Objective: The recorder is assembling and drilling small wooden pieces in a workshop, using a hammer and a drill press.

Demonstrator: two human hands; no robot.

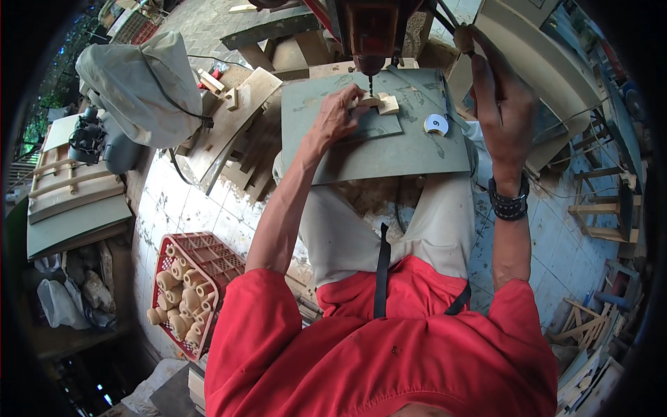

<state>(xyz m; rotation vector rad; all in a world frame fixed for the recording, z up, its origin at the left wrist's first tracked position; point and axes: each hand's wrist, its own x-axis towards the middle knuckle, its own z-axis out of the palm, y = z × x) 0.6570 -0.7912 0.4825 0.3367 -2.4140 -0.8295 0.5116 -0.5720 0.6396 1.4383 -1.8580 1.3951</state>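
A drill press [376,31] stands in front of me, its drill bit [371,85] pointing down at a small wooden piece [369,101]. My left hand [336,115] pinches that piece from its left side on the grey board [313,156]. Whether the bit touches the wood, I cannot tell. A pale wooden block [389,105] lies against the piece's right side. Raised at the upper right, my right hand [501,97] is closed round the press's lever, near its wooden knob [463,39].
A white round disc [436,125] lies on the board's right part. On the floor at left, a red plastic crate [226,260] holds several turned wooden pieces [182,299]. A cloth-covered machine [142,90] and stacked planks [236,132] stand beyond it. Wooden frames [601,208] are at right.
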